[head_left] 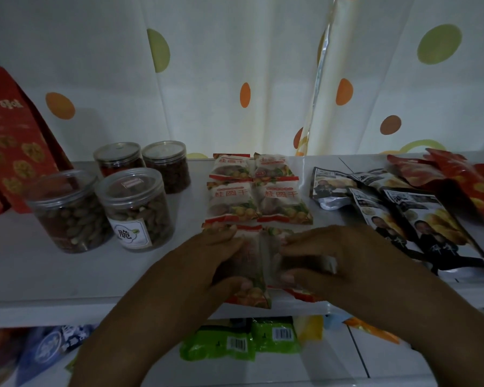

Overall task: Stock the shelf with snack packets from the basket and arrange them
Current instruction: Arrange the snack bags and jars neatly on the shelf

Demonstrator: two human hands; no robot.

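— While both hands press packets down at the shelf's (67,277) front edge, which step is this?

— Arranging, I judge. The left hand (207,263) is curled on 1 snack packet (252,291), the right hand (324,258) on its neighbour (305,296); both overhang the front edge slightly.

— Next move?

— Sliding that pair back to sit square below the 4 packets (257,188) already laid in 2 rows mid-shelf.

— Anything in the way?

— The black-and-white bags (419,216) lie just beside on the right, the 4 jars (106,196) on the left; the lane between looks narrow. No basket shows.
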